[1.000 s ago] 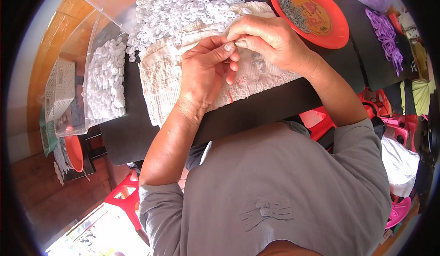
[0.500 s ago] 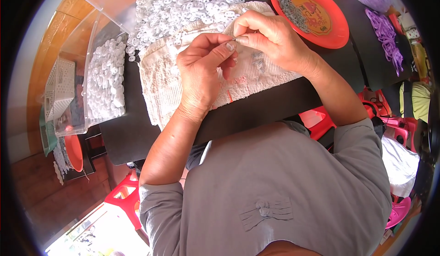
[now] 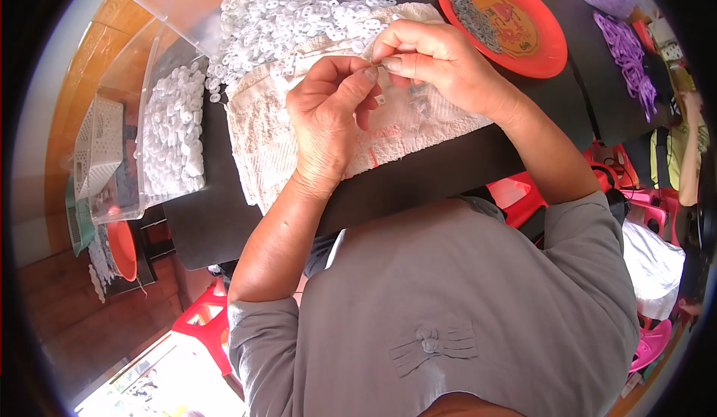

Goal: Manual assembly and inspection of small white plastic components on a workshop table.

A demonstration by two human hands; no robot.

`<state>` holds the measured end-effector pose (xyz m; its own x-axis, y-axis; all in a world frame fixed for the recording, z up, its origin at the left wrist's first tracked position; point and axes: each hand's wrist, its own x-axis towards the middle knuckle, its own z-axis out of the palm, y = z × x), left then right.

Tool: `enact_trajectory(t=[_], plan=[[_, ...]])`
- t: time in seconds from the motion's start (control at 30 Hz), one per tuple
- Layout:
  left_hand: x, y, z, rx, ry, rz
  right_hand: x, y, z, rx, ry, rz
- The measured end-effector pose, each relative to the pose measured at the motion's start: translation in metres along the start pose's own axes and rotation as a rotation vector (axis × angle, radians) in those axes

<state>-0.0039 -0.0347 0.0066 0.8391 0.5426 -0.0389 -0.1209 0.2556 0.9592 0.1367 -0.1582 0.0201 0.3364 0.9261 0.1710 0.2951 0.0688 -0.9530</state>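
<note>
Over the cream towel (image 3: 261, 118), my left hand (image 3: 328, 114) and my right hand (image 3: 444, 62) meet at the fingertips. Both are closed in a pinch. A tiny dark grey piece (image 3: 380, 64) shows at the tips of my right thumb and forefinger; its kind is too small to tell. By the curled fingers of my left hand is a small white bit (image 3: 380, 100), partly covered. What the left thumb and forefinger grip is hidden. Just beyond the hands lies a heap of small white plastic pieces with holes (image 3: 299, 10).
At far right a red plate (image 3: 549, 32) holds small grey pieces (image 3: 474, 21). A clear plastic bin (image 3: 119, 211) of white pieces (image 3: 173, 133) stands left on the black table (image 3: 418, 174). Purple straps (image 3: 626, 62) lie right. Another person's arm (image 3: 691, 155) shows at the right edge.
My fingertips have shifted slightly left, and my right fingers have turned a little. A white bit now shows below the left fingers. Another person's arm has appeared at the right edge.
</note>
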Motion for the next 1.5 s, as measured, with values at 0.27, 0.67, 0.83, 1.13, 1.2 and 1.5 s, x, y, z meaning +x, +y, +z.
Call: enact_trajectory(t=[0.27, 0.67, 0.83, 1.13, 1.2, 1.5], plan=[[-0.001, 0.000, 0.003, -0.020, 0.029, -0.021, -0.002, 0.010, 0.006, -0.157, 0.049, -0.152], [0.001, 0.004, 0.002, -0.252, -0.062, -0.218, 0.000, 0.015, 0.012, -0.436, 0.216, -0.419], [0.003, 0.002, -0.003, -0.281, -0.103, -0.234, -0.001, 0.015, 0.014, -0.623, 0.222, -0.452], [0.005, -0.004, -0.009, -0.365, -0.181, -0.279, 0.001, 0.015, 0.019, -0.725, 0.263, -0.516], [0.004, -0.004, -0.009, -0.371, -0.183, -0.277, 0.000, 0.012, 0.018, -0.728, 0.261, -0.524], [0.004, 0.000, -0.002, -0.335, -0.099, -0.241, -0.001, 0.011, 0.016, -0.793, 0.303, -0.508]])
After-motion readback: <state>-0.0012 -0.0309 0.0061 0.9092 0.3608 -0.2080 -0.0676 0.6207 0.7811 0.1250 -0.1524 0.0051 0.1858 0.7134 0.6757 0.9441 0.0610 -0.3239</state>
